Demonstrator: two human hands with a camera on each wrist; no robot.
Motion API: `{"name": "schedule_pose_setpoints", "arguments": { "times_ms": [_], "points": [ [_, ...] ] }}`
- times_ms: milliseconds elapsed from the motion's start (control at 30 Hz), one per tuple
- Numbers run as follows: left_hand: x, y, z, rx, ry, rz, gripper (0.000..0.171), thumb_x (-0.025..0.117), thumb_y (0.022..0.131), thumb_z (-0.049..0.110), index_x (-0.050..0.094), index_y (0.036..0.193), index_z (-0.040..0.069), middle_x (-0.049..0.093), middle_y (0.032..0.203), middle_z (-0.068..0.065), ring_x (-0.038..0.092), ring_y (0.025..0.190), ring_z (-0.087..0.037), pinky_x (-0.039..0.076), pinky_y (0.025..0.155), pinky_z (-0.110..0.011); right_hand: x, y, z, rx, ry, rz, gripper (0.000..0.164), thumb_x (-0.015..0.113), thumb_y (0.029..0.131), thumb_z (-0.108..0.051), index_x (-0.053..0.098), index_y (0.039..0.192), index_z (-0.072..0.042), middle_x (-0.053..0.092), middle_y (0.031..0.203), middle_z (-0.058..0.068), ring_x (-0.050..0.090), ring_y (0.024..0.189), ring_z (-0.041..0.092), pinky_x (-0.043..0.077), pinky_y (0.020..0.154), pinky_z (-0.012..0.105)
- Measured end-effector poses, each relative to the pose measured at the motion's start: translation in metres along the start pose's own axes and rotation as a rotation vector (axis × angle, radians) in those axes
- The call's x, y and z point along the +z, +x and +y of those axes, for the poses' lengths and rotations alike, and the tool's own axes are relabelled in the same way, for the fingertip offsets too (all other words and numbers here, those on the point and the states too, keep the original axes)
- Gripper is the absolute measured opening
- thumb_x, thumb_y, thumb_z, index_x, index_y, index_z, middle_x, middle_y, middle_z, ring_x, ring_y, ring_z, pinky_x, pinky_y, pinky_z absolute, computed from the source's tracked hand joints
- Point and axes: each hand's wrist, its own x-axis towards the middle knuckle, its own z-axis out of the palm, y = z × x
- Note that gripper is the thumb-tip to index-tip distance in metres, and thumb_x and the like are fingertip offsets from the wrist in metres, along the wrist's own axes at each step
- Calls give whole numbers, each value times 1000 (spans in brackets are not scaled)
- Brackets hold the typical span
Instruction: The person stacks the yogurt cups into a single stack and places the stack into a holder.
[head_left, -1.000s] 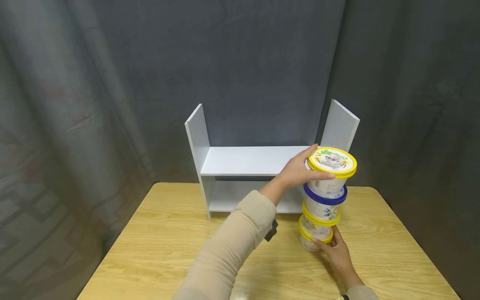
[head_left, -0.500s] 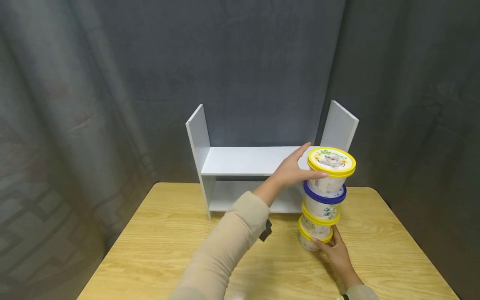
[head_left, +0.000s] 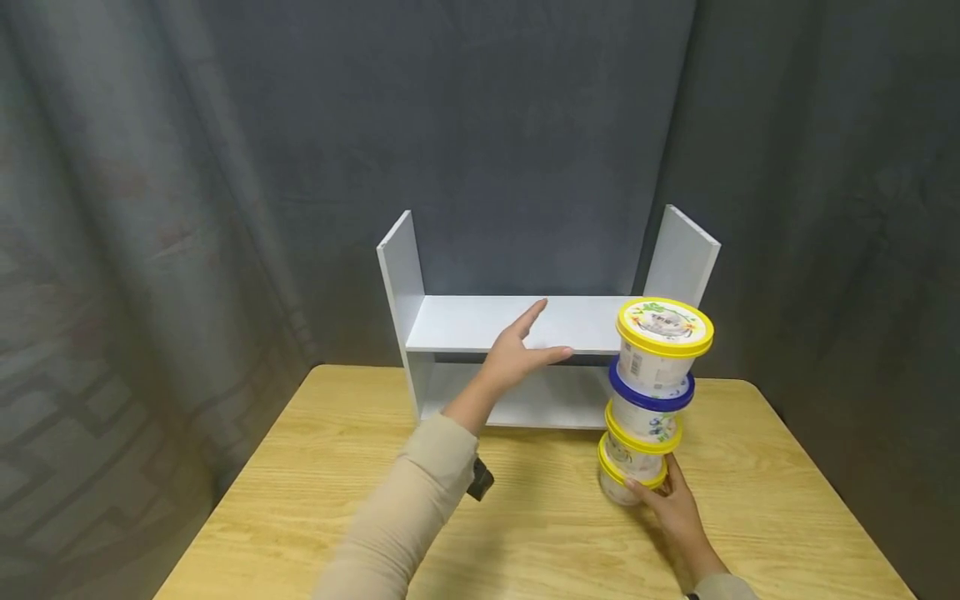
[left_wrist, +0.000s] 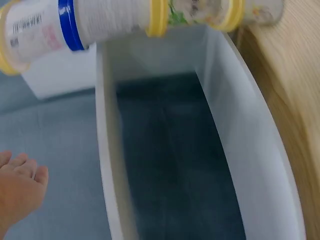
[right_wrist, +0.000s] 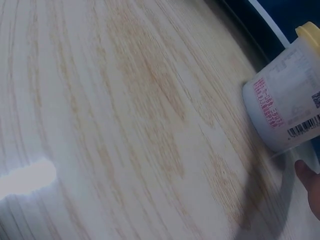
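Observation:
Several round white tubs stand in a stack on the table, in the head view at the right. The top tub [head_left: 663,346] has a yellow lid with a printed flower pattern. A blue-lidded tub [head_left: 647,408] is under it, with yellow-lidded ones below. My right hand [head_left: 678,508] holds the bottom tub [head_left: 617,487] low on its right side, thumb in front; some fingers are hidden behind. The right wrist view shows that tub's [right_wrist: 287,97] barcode side. My left hand [head_left: 510,358] is in the air left of the stack, fingers spread, touching nothing, in front of the shelf.
A white two-level shelf [head_left: 517,323] with raised side panels stands at the back of the wooden table [head_left: 322,483]. The stack is just in front of its right end. Grey curtains [head_left: 525,142] hang behind and at both sides.
My left hand has come off the top tub and moved left, away from the stack. The right hand and the stack stay in place.

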Motion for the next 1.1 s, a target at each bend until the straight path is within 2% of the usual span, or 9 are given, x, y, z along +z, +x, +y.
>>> {"name": "schedule_pose_setpoints", "arguments": {
  "times_ms": [233,333,400,567,600,733,833,900,1100],
  "points": [
    [-37,-10,-29,35,-71,87,76,70,70,33,31,134,21,29,136,5,26,123,-23,24,100,-37,1,3,9,-16,-74,30,87,63,79,-22,1,140,-15,29,128,29,37,110,27,37,83,23],
    [-51,-16,-37,58,-81,138,74,70,72,28,32,134,14,32,136,1,27,123,-19,23,100,-33,1,1,4,-8,-57,15,90,64,78,-22,-1,139,-12,29,128,29,33,111,34,34,88,34],
    [-59,-20,-41,70,-80,168,72,69,73,25,32,134,11,32,135,-1,27,123,-17,23,101,-31,1,1,5,-20,-71,30,89,64,78,-22,1,140,-14,32,126,28,37,109,32,35,86,34],
    [-78,-33,-52,35,-35,212,72,68,74,27,32,134,11,32,135,0,27,123,-12,22,100,-25,-2,8,23,-56,-111,67,86,65,77,-25,7,140,-23,36,123,25,43,100,16,39,78,21],
    [-82,-35,-55,21,-31,219,73,68,73,28,32,134,11,32,135,0,27,123,-11,22,100,-25,-3,10,27,-61,-101,51,86,65,78,-25,6,140,-24,34,124,26,42,101,18,39,79,22],
    [-98,-43,-65,-13,-55,262,72,67,74,29,32,134,11,32,136,0,27,123,-12,23,100,-26,-6,14,36,-38,-116,52,88,64,78,-29,2,139,-28,32,128,24,40,105,18,37,79,14],
    [-110,-49,-70,-17,-82,320,69,66,76,27,32,133,11,33,135,-2,29,123,-15,25,100,-27,-3,11,28,-9,-83,47,89,65,77,-28,0,139,-28,29,130,24,35,112,27,34,86,19],
    [-118,-52,-72,-18,-100,370,66,66,76,25,34,132,9,34,134,-4,30,122,-16,26,99,-27,-1,8,18,11,-42,38,91,65,77,-25,-1,139,-26,28,131,24,31,114,32,31,91,27],
    [-135,-54,-73,-37,-176,487,60,64,78,18,36,131,7,37,132,-5,33,121,-16,29,97,-27,-1,0,-3,54,-6,26,92,65,77,-20,-2,139,-15,25,133,26,29,116,35,26,96,39]
  ]
}}
